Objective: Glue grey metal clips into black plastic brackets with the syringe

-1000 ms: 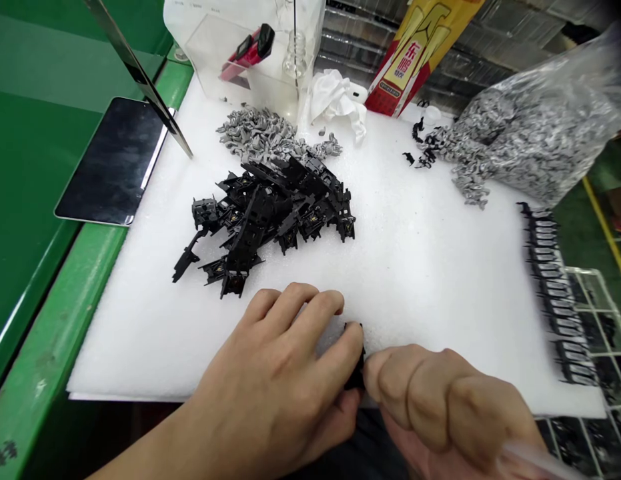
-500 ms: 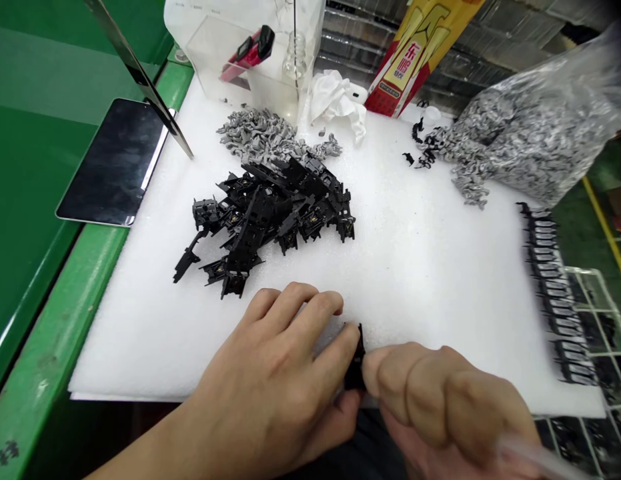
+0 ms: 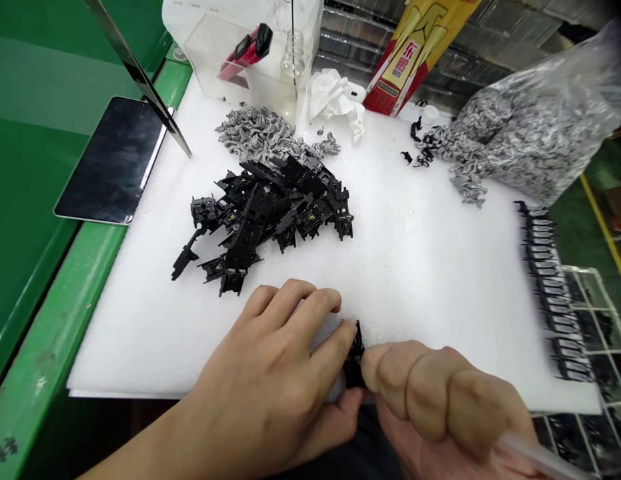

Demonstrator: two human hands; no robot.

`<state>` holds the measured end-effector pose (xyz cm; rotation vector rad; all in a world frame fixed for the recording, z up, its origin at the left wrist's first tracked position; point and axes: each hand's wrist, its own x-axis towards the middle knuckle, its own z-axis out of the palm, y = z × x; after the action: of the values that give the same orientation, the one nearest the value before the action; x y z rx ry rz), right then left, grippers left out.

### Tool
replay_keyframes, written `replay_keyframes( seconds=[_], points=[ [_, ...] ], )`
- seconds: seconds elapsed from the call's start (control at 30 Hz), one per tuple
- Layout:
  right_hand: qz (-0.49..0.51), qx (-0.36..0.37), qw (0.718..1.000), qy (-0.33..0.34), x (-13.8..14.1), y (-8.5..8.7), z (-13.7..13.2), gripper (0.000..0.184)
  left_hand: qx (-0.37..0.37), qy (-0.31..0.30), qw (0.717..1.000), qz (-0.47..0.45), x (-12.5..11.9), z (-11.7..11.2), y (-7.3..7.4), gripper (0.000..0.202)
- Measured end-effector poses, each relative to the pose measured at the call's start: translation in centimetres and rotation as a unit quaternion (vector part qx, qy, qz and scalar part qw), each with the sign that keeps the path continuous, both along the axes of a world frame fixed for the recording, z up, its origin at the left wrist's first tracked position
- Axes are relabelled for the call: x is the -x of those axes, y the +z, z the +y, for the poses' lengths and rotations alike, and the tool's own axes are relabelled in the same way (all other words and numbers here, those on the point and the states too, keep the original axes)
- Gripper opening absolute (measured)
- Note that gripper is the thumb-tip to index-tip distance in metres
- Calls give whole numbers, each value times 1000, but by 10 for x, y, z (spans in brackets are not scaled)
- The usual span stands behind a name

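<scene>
Since the shot a second ago, almost no hand movement; both hands sit in about the same spot and the scene has shifted slightly in view. My left hand is palm down, coming in from lower left, fingers curled and partly closed, with the front finger on a small black plastic part. My right hand is curled nearly shut, knuckles up, pressing that part from the other side. So the part is pinched upright between both hands, at the front edge of a white foam sheet; can't tell if it touches the foam. A translucent strip runs out past my right hand; can't tell what it is or if I'm gripping it. Just ahead of my left hand is a heap of black plastic parts, with a heap of small grey parts behind it. On the right: a plastic bag of grey-and-black parts, spilling onto the foam, and a row of black parts along the edge by a wire rack. Far side: a clear acrylic box, a glass bottle, crumpled white tissue and a yellow-and-red packet. Left: a dark tablet on the green bench, under a steel strip.
</scene>
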<state>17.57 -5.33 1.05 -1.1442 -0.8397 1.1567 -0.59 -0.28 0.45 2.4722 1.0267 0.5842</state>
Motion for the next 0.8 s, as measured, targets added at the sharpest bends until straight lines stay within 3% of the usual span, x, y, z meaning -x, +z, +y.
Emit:
replay_keyframes(
  seconds=[0.7,0.8],
  points=[
    [-29,36,998,47,-7,4,-4,68,0,-6,1000,8,0,1,1,36],
    [2,9,1000,10,-4,3,-6,63,1,-8,1000,9,1,1,0,35]
  ],
)
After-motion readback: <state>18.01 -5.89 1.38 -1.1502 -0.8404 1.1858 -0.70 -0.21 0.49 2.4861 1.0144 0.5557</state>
